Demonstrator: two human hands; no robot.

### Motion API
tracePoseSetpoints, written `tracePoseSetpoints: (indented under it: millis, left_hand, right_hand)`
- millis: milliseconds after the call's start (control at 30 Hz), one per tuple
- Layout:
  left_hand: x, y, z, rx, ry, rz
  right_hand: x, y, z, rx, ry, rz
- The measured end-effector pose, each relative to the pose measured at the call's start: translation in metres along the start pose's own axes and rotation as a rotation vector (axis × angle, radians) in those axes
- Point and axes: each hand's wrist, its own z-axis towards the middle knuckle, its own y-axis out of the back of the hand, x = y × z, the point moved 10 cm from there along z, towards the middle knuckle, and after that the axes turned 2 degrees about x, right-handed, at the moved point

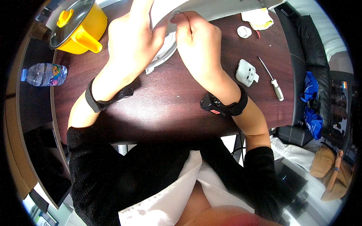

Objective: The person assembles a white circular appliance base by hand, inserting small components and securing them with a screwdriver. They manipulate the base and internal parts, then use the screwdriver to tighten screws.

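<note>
At the far edge of the table both my hands work on a white plastic appliance part, curved and partly cut off by the frame. My left hand grips its near left side, the thumb against it and a finger stretched away; bright light washes out detail. My right hand is closed, thumb and curled fingers pinching at the part's right side; what lies between them is too small to make out. Below and between the hands shows a light grey curved rim resting on the table. Each wrist wears a black strap.
A yellow pot with a glass lid and a water bottle stand at the left. Toward the right lie a screwdriver, a light grey plastic piece, a white round cap and a yellow-white cloth. A black sofa adjoins.
</note>
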Motion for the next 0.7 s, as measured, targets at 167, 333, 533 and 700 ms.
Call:
tracePoseSetpoints:
  millis: [167,333,533,700]
  left_hand:
    - [-0.002,0.001,-0.003,-0.084,-0.077,0.041]
    - [-0.005,0.002,-0.001,-0.077,-0.082,0.019]
    - [-0.006,0.009,0.005,-0.089,-0.05,-0.009]
    - [-0.001,0.006,0.004,-0.062,-0.046,-0.122]
  right_hand:
    - [-0.037,-0.03,-0.011,0.215,-0.43,0.641]
    - [-0.039,-0.036,-0.016,0.228,-0.533,0.814]
    - [0.016,0.006,-0.004,-0.081,0.23,-0.112]
    - [0.022,0.006,-0.004,-0.064,0.239,-0.183]
